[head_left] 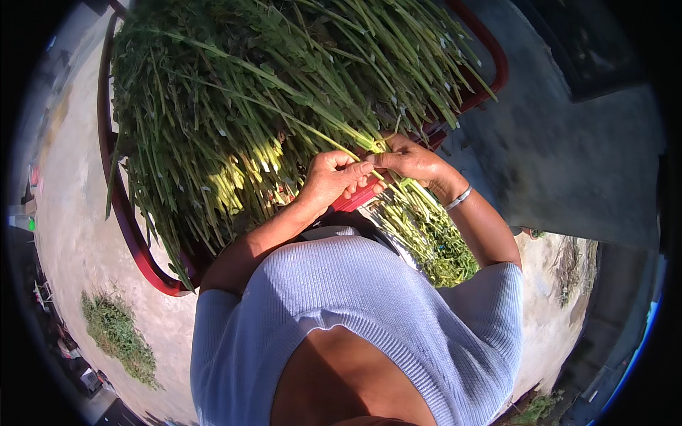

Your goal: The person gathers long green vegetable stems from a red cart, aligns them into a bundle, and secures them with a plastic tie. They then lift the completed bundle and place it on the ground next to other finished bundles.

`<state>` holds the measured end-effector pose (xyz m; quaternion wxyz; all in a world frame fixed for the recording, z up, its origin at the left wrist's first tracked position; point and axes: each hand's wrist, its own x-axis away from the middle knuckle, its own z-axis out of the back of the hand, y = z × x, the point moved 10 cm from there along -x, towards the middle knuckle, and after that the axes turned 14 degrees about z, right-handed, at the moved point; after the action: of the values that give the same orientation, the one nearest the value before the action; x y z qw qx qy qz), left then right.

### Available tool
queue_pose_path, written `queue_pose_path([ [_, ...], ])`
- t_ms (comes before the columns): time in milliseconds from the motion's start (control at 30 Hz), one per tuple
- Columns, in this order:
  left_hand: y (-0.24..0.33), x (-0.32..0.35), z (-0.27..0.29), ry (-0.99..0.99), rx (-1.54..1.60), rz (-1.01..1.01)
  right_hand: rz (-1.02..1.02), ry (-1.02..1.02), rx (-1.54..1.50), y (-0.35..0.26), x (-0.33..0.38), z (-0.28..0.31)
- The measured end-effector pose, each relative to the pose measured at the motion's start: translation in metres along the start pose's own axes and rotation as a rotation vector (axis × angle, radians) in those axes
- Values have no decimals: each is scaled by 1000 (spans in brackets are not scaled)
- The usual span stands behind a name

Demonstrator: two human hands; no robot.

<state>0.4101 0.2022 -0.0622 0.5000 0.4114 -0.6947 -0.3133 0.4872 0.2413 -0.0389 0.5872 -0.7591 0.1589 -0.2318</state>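
Observation:
A big heap of long green leafy stalks (234, 113) lies before me, cut ends toward me. At its near edge my left hand (332, 179) is closed, thumb and fingers pinching a thin green stalk (323, 136). Right beside it, almost touching, my right hand (415, 162) is closed around the pale ends of one or more stalks (368, 142) that stretch back over the heap. Its far fingers are partly hidden. A silver bracelet (458, 198) circles that wrist. Below my right hand lies a pile of shorter green stalks (419, 227).
A red tubular metal frame (124, 206) surrounds the heap, with another bent rail (501, 64) at the right. Loose greenery (119, 334) lies on the pale concrete floor (78, 234) at left. Dry scraps (570, 270) lie on the ground at right, past a shaded grey area (561, 156).

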Motion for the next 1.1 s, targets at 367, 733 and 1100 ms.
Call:
queue_pose_path([
  [367, 0, 2, 45, -146, 349, 30, -31, 8, 195, -18, 32, -11],
  [733, 174, -12, 162, 42, 959, -451, 232, 41, 1094, -118, 82, -33],
  [1100, 430, -50, 133, 51, 599, -820, 439, 405, 1238, -217, 63, 42],
])
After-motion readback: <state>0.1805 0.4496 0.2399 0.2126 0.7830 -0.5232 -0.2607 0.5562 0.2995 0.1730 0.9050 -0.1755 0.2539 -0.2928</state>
